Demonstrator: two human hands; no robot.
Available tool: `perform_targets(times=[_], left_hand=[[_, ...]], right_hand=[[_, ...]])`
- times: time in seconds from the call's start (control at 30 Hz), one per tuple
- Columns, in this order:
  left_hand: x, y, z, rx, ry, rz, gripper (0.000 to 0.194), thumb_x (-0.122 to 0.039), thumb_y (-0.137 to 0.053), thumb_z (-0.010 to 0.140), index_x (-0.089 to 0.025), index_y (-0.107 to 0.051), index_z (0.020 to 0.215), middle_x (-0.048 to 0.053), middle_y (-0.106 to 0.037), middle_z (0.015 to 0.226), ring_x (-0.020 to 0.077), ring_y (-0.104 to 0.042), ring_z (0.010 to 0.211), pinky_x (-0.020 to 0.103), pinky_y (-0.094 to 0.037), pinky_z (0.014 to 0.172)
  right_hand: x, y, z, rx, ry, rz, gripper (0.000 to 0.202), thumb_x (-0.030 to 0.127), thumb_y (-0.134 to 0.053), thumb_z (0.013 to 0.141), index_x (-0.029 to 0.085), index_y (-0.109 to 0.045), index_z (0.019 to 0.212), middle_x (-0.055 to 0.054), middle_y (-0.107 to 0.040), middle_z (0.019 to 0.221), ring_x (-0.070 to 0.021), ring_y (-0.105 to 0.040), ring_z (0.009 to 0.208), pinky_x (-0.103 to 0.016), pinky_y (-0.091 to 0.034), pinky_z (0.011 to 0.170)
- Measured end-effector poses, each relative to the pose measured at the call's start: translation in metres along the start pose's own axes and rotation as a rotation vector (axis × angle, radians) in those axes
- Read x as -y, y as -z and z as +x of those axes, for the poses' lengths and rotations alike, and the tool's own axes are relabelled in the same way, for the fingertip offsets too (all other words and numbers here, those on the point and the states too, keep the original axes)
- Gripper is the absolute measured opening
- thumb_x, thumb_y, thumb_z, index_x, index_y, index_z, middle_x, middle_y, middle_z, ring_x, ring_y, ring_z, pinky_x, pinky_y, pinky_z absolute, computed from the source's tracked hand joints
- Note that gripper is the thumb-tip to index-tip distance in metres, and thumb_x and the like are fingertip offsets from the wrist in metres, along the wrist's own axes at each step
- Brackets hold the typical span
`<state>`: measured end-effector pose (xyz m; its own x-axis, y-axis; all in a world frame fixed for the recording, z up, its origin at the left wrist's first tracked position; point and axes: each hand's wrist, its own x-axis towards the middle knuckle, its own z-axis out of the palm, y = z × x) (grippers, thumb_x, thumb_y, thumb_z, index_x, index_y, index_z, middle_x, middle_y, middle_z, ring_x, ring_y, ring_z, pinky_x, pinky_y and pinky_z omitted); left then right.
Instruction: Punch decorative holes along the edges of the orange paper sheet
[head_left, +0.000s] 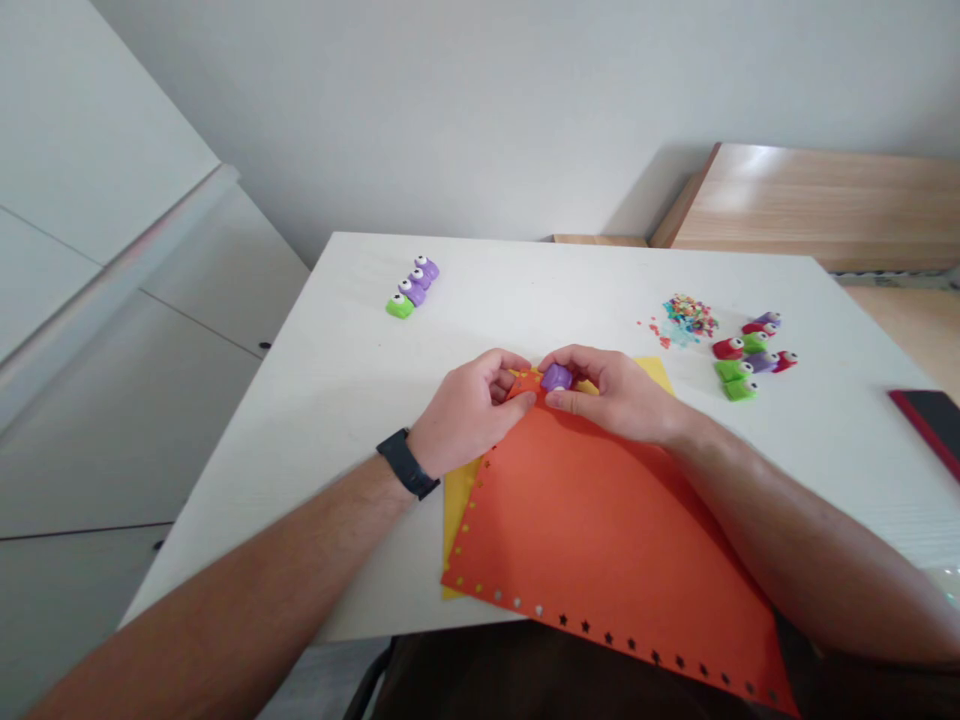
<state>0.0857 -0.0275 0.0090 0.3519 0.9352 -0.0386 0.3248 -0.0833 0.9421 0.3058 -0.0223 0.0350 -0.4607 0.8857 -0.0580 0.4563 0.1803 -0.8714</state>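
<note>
My right hand is closed around a small purple craft punch with a white googly eye. The punch sits at the top edge of an orange paper sheet. Left of it, my left hand pinches the corner of that sheet between thumb and fingers. Star and other small cut-outs run down the sheet's left edge and along its near edge, which hangs past the table's front. Under the orange sheet lies a yellow sheet; most of it is covered.
Several purple and green punches stand in a row at the back left of the white table. On the right are a heap of colourful paper bits and several more punches. A dark, red-edged object lies at the far right.
</note>
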Motion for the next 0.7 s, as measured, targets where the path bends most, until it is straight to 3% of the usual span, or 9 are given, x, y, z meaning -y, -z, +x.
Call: perform_targets(times=[0.7], left_hand=[[0.0014, -0.0003, -0.0001, 0.002, -0.028, -0.048, 0.026, -0.032, -0.071, 0.088, -0.019, -0.065, 0.109, 0.006, -0.077, 0.1, 0.0186, -0.073, 0.084, 0.032, -0.06, 0.077]], right_hand=[[-0.0025, -0.0019, 0.0008, 0.003, 0.007, -0.039, 0.025, 0.03, -0.069, 0.088, 0.019, -0.071, 0.11, -0.002, -0.071, 0.092, -0.0153, -0.061, 0.081, -0.03, -0.049, 0.077]])
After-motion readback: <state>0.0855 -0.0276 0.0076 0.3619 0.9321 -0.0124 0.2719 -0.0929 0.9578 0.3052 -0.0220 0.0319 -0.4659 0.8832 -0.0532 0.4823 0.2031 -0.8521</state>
